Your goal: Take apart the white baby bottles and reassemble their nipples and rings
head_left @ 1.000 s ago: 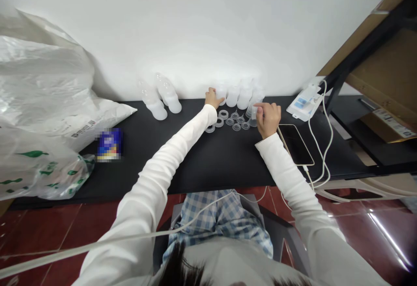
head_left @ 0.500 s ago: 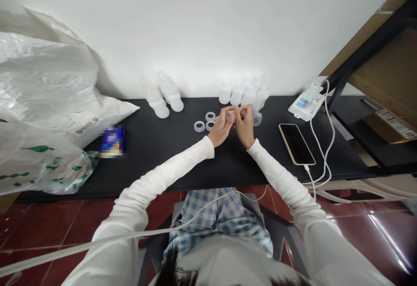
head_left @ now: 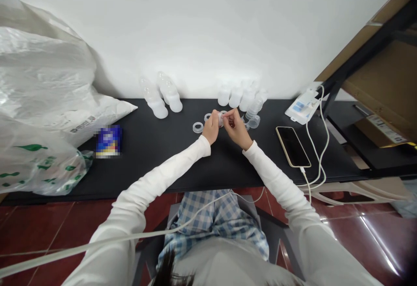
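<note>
Above the black table, my left hand [head_left: 211, 127] is closed around a small translucent bottle ring [head_left: 220, 119]. The fingers of my right hand [head_left: 239, 130] pinch at the right side of that ring; the small part between their tips is too blurred to name. One loose translucent ring [head_left: 198, 127] lies just left of my left hand, and more rings are partly hidden behind both hands. Beyond them, several white bottle bodies [head_left: 235, 98] stand by the wall. Clear domed caps [head_left: 254, 121] lie near my right hand.
Two capped baby bottles [head_left: 170, 93] stand at the back left. Plastic bags [head_left: 48, 112] and a blue packet [head_left: 108, 141] occupy the left side. At right are a phone [head_left: 293, 146] on a white cable, a white-and-blue package [head_left: 302, 106] and a black shelf frame [head_left: 335, 90] with cardboard.
My hands, joined at the fingertips before, have moved slightly left and apart. The ring now shows between them. The view has shifted slightly.
</note>
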A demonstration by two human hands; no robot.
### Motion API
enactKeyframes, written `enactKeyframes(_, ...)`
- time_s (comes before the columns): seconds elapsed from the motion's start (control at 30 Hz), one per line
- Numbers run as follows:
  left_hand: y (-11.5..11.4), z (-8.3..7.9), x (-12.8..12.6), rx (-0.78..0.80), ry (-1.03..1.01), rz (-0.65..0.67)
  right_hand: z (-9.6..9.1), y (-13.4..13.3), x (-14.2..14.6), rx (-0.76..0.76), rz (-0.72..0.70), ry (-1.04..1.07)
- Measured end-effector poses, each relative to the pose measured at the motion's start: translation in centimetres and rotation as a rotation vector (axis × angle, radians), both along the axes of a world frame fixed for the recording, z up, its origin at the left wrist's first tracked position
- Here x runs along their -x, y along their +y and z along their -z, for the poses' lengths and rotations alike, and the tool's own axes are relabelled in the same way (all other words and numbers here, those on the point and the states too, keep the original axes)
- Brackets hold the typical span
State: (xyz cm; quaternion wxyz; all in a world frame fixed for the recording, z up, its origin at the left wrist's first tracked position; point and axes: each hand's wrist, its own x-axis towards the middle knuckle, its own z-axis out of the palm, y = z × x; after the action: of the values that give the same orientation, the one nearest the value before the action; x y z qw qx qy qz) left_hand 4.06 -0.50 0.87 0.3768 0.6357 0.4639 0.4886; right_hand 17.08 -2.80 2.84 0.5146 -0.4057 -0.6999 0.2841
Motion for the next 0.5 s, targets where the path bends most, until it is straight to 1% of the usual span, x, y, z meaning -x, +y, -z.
enactKeyframes(0.1,0.5,-0.3,0.1,0.084,-0.023,0.007,0.1,-0.1,-0.2,-0.038,-0.001,-0.095)
enactKeyframes(0.17,0.7,-0.8,0.2,0.191,-0.047,0.035,0.4,0.0,-0.4,-0.064,0.009,-0.162)
enactKeyframes(0.23,0.7,-1.6,0.4,0.338,-0.073,0.096,0.7,0.1,-0.7,-0.121,0.019,-0.239)
enactKeyframes(0.37,0.0,-3.9,1.1,0.596,-0.096,0.279,0.8,0.1,-1.3,-0.304,-0.005,-0.439)
enactKeyframes(0.43,-0.3,-4.9,1.6,0.673,-0.068,0.305,0.4,-0.1,-1.7,-0.371,-0.037,-0.546)
enactKeyframes(0.5,-0.3,-5.4,2.3,0.718,-0.013,0.316,-0.2,-0.5,-2.1,-0.403,-0.069,-0.625)
